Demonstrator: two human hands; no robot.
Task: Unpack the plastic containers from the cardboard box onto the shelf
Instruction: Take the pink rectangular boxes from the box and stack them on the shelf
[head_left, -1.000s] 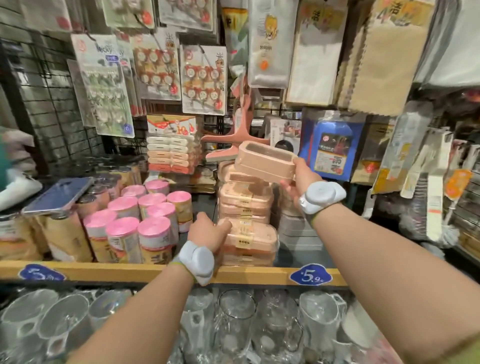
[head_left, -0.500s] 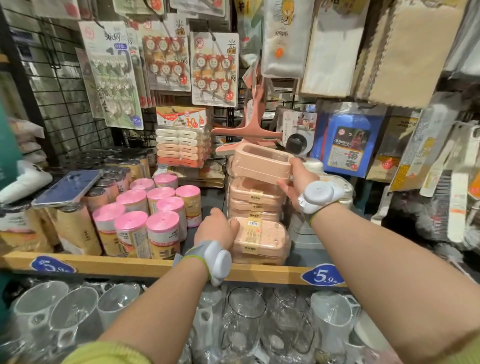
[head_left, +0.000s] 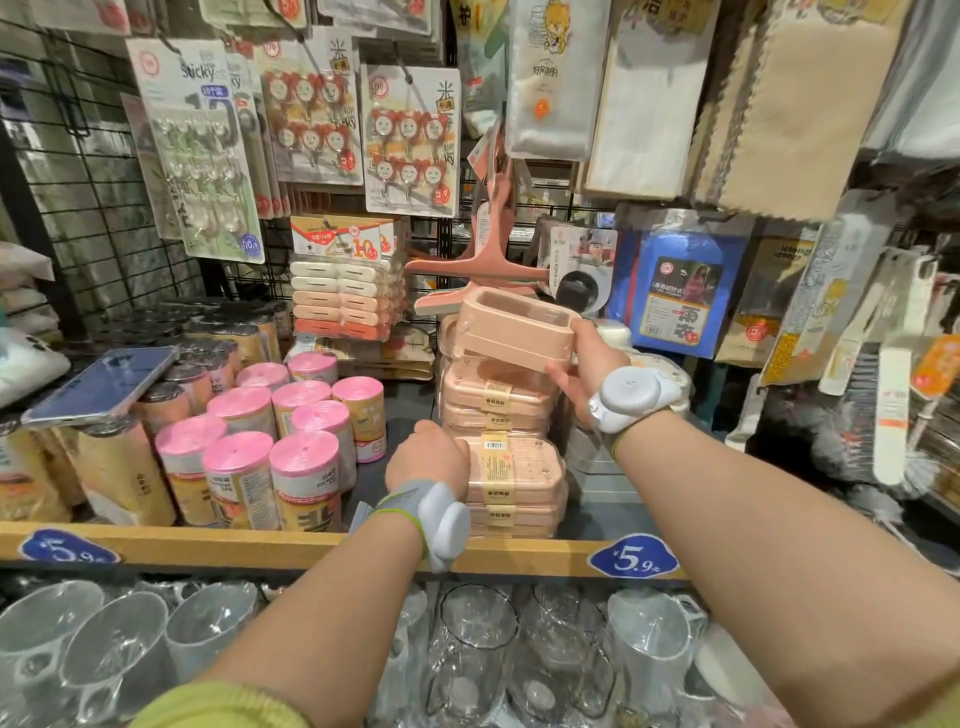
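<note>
My right hand (head_left: 584, 366) grips the right end of a peach plastic container (head_left: 511, 332), tilted, just over the rear stack of peach containers (head_left: 496, 400) on the shelf. A lower front stack of peach containers (head_left: 511, 483) stands near the wooden shelf edge (head_left: 260, 543). My left hand (head_left: 428, 457) is a closed fist pressed against the left end of that front stack; whether it holds it is unclear. Both wrists wear white sensor bands. The cardboard box is out of view.
Pink-lidded canisters (head_left: 291, 441) fill the shelf left of the stacks, with a phone (head_left: 104, 384) lying on brown jars. Grey boxes (head_left: 587, 447) sit right of the stacks. Packaged hooks, a pink squeegee (head_left: 488, 260) and cloths hang behind. Clear glass mugs (head_left: 467, 654) crowd the shelf below.
My right hand has lowered the tilted container closer to the top of the rear stack. My left fist stays against the front stack. The view has shifted slightly downward.
</note>
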